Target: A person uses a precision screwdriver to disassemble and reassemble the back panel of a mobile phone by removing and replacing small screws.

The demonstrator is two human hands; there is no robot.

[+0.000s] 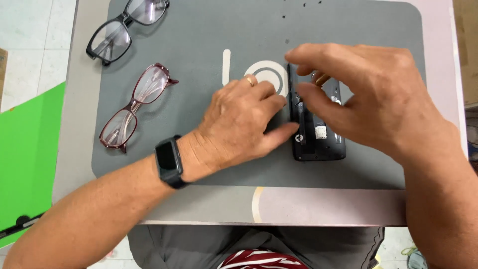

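A black phone (318, 134) lies flat on the grey mat (199, 35), long axis running away from the person, its back cover off so the inner compartment shows with a small white sticker and metal contacts. Its upper part is hidden under fingers; the lower end lies bare near the mat's front edge

We see a small pale table (318, 206) almost wholly covered by a grey mat (199, 40) with rounded corners. On the mat, a dark opened phone (318, 139) lies right of its white ring mark. Left of the phone lie maroon glasses (135, 105); beyond those, toward the mat's far left corner, black glasses (124, 30).
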